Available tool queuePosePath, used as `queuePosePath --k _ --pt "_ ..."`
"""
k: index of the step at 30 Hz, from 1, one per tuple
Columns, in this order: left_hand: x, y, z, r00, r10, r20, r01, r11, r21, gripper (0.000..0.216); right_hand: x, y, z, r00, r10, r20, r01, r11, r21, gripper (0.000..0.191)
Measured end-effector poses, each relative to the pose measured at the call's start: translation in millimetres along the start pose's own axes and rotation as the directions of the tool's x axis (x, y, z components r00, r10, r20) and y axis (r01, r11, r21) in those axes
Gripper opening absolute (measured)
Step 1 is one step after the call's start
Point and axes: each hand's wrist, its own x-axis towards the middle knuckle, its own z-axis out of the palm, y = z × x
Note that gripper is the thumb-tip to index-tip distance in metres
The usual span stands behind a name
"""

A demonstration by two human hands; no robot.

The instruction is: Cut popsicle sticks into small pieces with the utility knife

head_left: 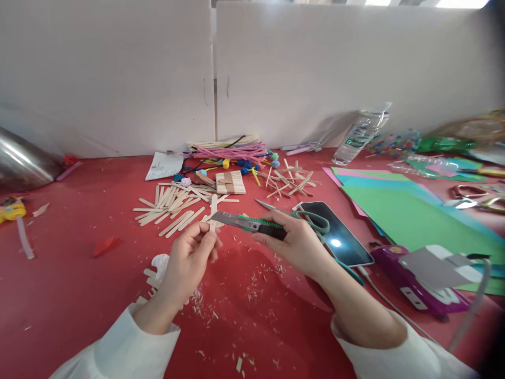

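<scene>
Between the thumb and fingers of my left hand [196, 247] a wooden craft stick [213, 205] is pinched upright. My right hand [296, 239] is closed round a box cutter [252, 225] with a black and green handle. The cutter's blade is out and points left; its tip meets or overlaps the stick, and I cannot tell whether it cuts in. Behind my left hand lies a loose pile of craft sticks [173, 202]. Wood shavings [256, 287] are scattered on the red table below both hands. Past my right hand are green-handled scissors [319, 222], partly hidden.
A phone [341, 237] lies right of my right hand, near a purple power strip [418, 284] with a cable. Coloured paper sheets [410, 205] spread at the right. A water bottle [361, 137] leans against the white partition. Pipe cleaners [229, 151] are heaped at the back.
</scene>
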Motion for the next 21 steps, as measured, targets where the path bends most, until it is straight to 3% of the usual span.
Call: queuePosePath --k 4,21 --pt "-0.2 -1.9 -0.5 1.000 -0.008 -0.017 0.007 1.000 -0.006 0.021 -0.4 0.3 -3.1 0.999 -0.020 0.037 0.020 1.000 -0.002 0.024" --pt "3.3 -2.8 1.1 0.996 -0.014 -0.088 0.009 0.998 -0.059 0.021 -0.4 -4.3 -7.3 0.999 -0.015 -0.036 0.012 0.997 -0.072 0.025"
